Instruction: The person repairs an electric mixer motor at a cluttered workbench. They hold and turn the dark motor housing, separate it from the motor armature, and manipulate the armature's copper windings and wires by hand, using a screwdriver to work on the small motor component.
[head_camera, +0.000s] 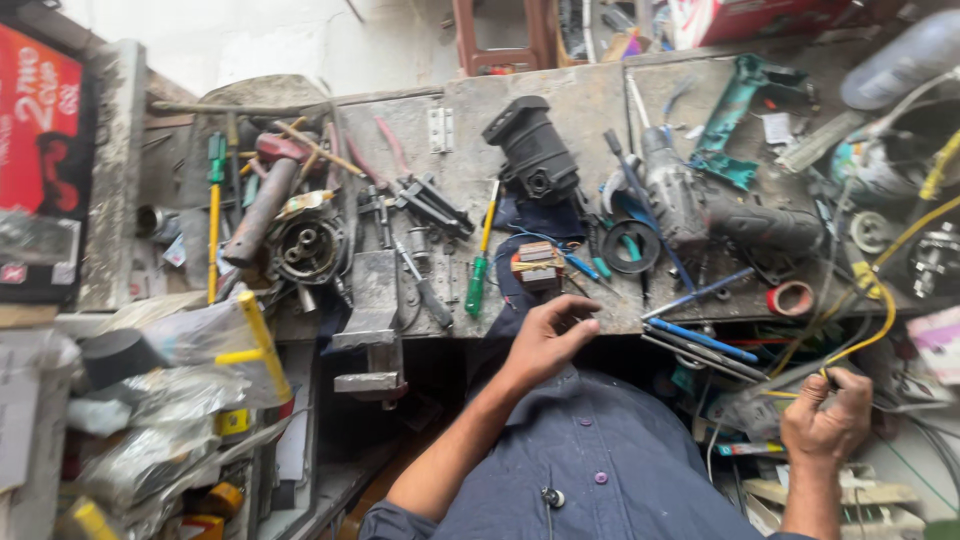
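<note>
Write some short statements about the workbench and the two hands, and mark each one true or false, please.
1. The left hand rests at the workbench edge. True.
2. The right hand holds a hammer. False: its fingers close on a yellow wire.
3. The green-handled screwdriver lies on the bench. True.
4. The vise sits right of both hands. False: it is to their left.
</note>
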